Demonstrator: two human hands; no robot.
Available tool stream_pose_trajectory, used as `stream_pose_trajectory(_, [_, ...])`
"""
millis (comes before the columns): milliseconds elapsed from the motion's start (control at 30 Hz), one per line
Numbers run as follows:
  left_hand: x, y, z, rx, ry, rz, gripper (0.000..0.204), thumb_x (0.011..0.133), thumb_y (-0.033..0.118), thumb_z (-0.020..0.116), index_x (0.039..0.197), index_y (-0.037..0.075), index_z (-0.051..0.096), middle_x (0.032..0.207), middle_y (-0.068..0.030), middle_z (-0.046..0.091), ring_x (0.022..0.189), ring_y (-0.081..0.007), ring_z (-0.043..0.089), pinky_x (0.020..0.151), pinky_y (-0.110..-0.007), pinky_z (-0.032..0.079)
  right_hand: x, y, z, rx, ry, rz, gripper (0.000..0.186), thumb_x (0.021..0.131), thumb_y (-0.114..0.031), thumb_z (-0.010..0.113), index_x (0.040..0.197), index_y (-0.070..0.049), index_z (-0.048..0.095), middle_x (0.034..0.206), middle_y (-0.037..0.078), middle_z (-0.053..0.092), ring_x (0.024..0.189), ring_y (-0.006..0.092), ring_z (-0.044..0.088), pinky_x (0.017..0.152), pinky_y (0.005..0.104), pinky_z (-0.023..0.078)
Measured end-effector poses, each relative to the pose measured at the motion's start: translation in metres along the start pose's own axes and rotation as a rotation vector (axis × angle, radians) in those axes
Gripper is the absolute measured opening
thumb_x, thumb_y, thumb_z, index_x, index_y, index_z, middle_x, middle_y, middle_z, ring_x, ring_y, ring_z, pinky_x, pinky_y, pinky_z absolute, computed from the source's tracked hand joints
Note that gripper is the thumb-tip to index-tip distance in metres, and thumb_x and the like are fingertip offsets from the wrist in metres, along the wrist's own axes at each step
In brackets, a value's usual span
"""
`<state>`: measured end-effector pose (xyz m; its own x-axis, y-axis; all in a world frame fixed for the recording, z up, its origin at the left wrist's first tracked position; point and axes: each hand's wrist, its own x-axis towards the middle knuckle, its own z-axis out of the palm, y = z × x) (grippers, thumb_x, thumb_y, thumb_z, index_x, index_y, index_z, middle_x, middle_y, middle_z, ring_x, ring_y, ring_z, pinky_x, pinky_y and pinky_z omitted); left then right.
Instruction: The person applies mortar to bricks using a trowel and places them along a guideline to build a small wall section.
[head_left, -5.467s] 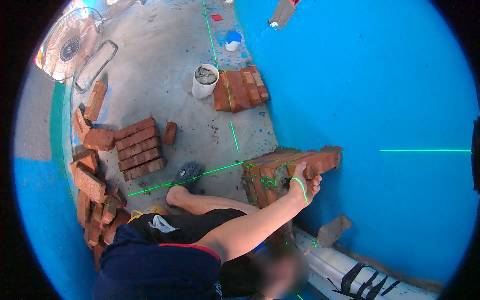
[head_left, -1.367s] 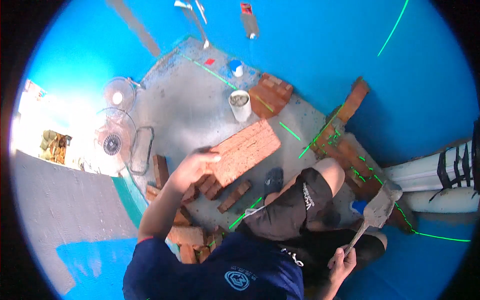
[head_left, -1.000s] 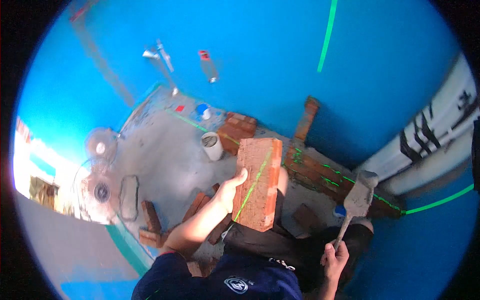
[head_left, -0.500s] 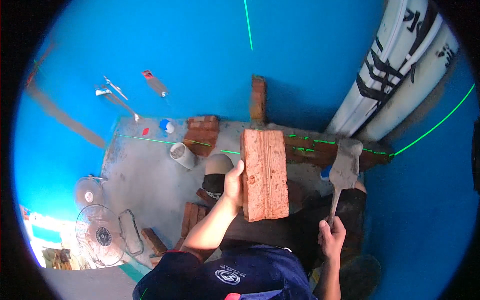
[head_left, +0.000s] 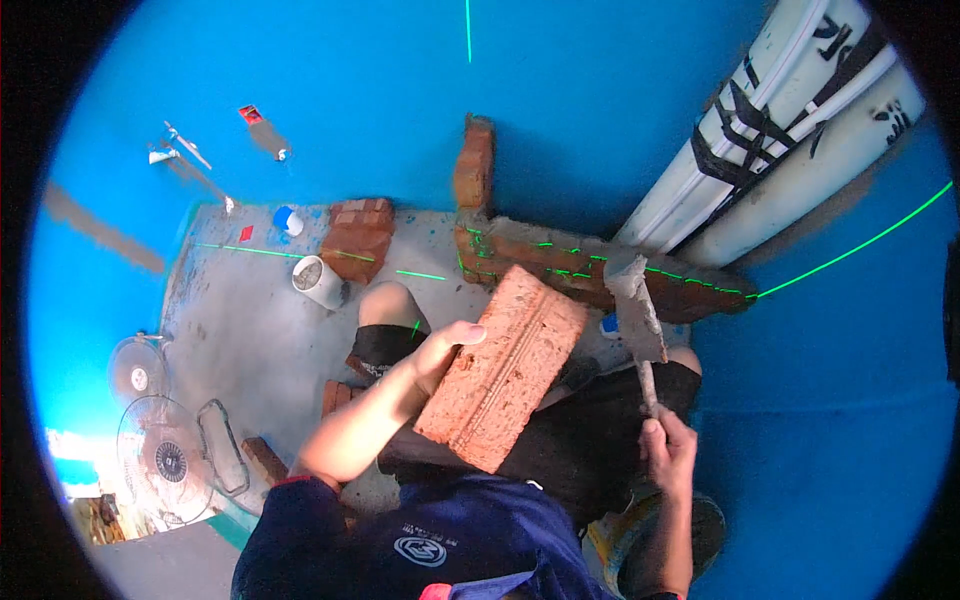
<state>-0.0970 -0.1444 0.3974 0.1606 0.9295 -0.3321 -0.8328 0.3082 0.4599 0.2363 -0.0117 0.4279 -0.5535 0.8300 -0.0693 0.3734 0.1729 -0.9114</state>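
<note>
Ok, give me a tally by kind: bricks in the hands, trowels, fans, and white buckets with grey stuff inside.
Brick in the left hand: 1 brick
Trowel in the right hand: 1
Fans: 2, the larger fan and the smaller fan
White bucket with grey contents: 1
Total: 5

Left hand [head_left: 437,358] gripped brick [head_left: 505,368], tilted. Right hand [head_left: 669,452] held grey-smeared trowel [head_left: 634,312], blade pointing far. Low brick wall [head_left: 540,264] ran beyond both. White pail [head_left: 320,286] far left, fan [head_left: 171,462] nearer left.
</note>
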Motion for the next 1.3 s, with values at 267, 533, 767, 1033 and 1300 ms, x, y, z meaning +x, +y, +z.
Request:
stream_pose_trajectory(267, [-0.001,0.015,0.001,0.148,0.096,-0.183,0.071,0.076,0.037,0.06,0.133,-0.003,0.046,0.125,-0.0221,0.058,0.109,-0.0327,0.059,0.097,-0.044,0.045,0.029,-0.021,-0.026,-0.557,-0.098,-0.457,0.022,0.09,-0.019,0.065,0.093,0.003,0.062,0.065,0.011,0.05,0.058,0.0213,0.05,0.055,0.0315,0.042])
stream_pose_trajectory(533, [0.012,-0.004,-0.019,-0.046,0.193,-0.308,0.067,0.069,0.028,0.064,0.128,-0.003,0.054,0.124,-0.0194,0.061,0.106,-0.0313,0.061,0.095,-0.044,0.046,0.042,0.002,-0.035,-0.695,-0.153,-0.514,0.022,0.081,-0.005,0.07,0.101,0.003,0.063,0.075,0.017,0.061,0.064,0.0336,0.06,0.057,0.0356,0.047])
stream_pose_trajectory(767, [-0.006,0.0,-0.018,-0.07,0.096,-0.23,0.074,0.071,0.031,0.064,0.135,-0.001,0.047,0.126,-0.0192,0.059,0.108,-0.0308,0.061,0.096,-0.043,0.046,0.048,-0.021,-0.024,-0.664,-0.161,-0.426,0.024,0.079,-0.002,0.071,0.102,-0.001,0.064,0.077,0.017,0.061,0.065,0.0362,0.059,0.057,0.0361,0.048])
stream_pose_trajectory(1033, [0.019,0.011,0.015,0.053,-0.063,-0.034,0.082,0.074,0.045,0.059,0.139,-0.001,0.04,0.128,-0.0216,0.055,0.103,-0.0402,0.061,0.082,-0.048,0.053,-0.077,0.004,-0.096,-0.383,0.462,0.034,0.026,0.09,-0.017,0.065,0.103,0.005,0.063,0.077,0.0,0.053,0.07,0.0069,0.044,0.06,0.0232,0.037])
stream_pose_trajectory(1300, [0.033,-0.02,0.003,-0.024,-0.158,0.069,0.089,0.08,0.057,0.061,0.144,0.004,0.03,0.131,-0.0211,0.052,0.108,-0.0436,0.058,0.083,-0.05,0.056,-0.274,-0.023,-0.152,-0.323,0.758,0.776,0.041,0.099,-0.04,0.05,0.091,-0.003,0.064,0.067,0.002,0.052,0.06,0.0117,0.048,0.054,0.0269,0.037])
